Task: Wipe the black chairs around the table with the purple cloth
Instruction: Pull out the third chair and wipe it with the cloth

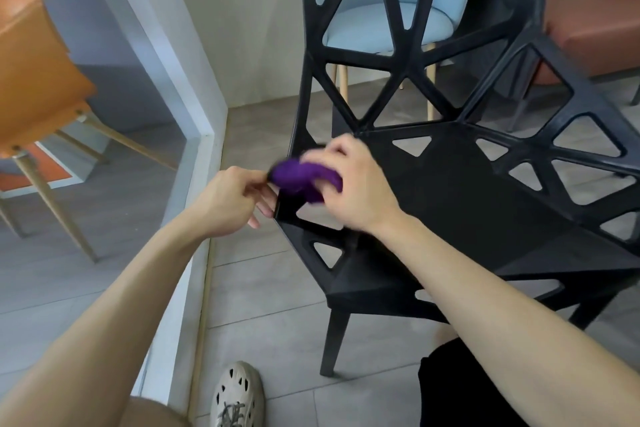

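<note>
A black chair (460,204) with triangular cut-outs in its back and sides stands on the tiled floor in front of me. My right hand (353,184) grips a bunched purple cloth (301,175) and presses it against the chair's left side frame, near the front corner of the seat. My left hand (230,201) grips the outer edge of that same frame just left of the cloth, its fingers curled around the black bar. The cloth is blurred.
A glass partition with a white frame (194,87) runs along the left, and an orange chair (38,80) stands behind it. A light blue chair (388,24) shows through the black chair's back. A brown sofa (595,21) stands at the upper right. My shoe (237,395) is on the tiles below.
</note>
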